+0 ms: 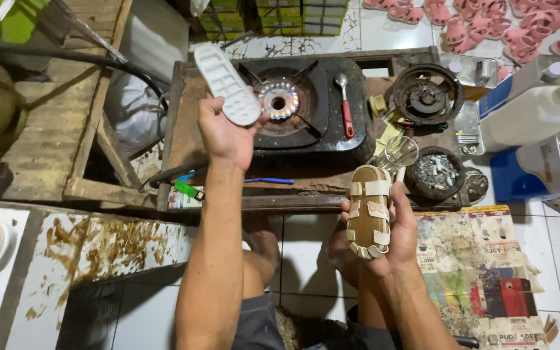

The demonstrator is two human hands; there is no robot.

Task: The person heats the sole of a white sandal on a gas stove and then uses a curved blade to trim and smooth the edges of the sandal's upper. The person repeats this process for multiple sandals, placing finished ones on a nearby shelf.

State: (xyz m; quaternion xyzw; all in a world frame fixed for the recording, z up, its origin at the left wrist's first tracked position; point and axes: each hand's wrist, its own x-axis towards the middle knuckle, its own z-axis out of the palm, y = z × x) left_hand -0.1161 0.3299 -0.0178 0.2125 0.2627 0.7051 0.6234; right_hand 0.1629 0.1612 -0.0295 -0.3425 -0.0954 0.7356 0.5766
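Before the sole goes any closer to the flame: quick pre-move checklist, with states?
1. Burner flame lit: ok.
2. Left hand grips white sole firmly: ok.
3. Sole clear of flame, not touching: ok.
4. Right hand holds sandal upper steady: ok.
5. Red-handled spoon off the burner ring: ok.
6. Glue on the sole face: cannot tell.

The sole was white, the sandal tan with cream straps, the burner flame blue and orange, the spoon handle red, the far sandals pink.
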